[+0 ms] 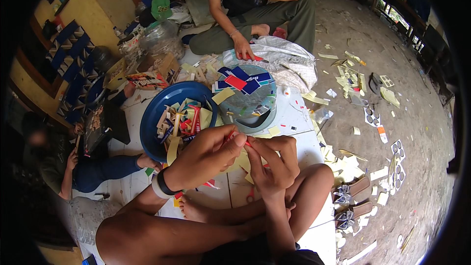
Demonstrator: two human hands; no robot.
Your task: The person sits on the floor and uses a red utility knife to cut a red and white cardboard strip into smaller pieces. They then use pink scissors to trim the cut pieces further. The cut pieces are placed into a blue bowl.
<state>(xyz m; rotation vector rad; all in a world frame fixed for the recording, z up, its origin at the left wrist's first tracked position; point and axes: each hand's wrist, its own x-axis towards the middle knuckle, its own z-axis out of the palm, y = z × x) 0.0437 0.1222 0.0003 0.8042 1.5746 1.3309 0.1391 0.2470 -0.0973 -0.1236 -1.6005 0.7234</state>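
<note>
My left hand (208, 154) and my right hand (272, 162) meet above my crossed legs, fingertips pinching a small red and yellow paper strip (247, 143) between them. A dark band sits on my left wrist. Just beyond my hands lies a blue round basin (154, 113) filled with several coloured paper strips. Beside it stands an upturned grey-blue bucket (252, 100) with red and blue paper pieces (240, 79) on top.
A person in dark shirt and green trousers (260, 17) sits opposite, one hand on a white sack (289, 61). Another person (73, 167) sits at the left. Yellow paper scraps (348, 164) and sandals (351, 194) litter the floor at right. A clear jar (159, 37) stands behind the basin.
</note>
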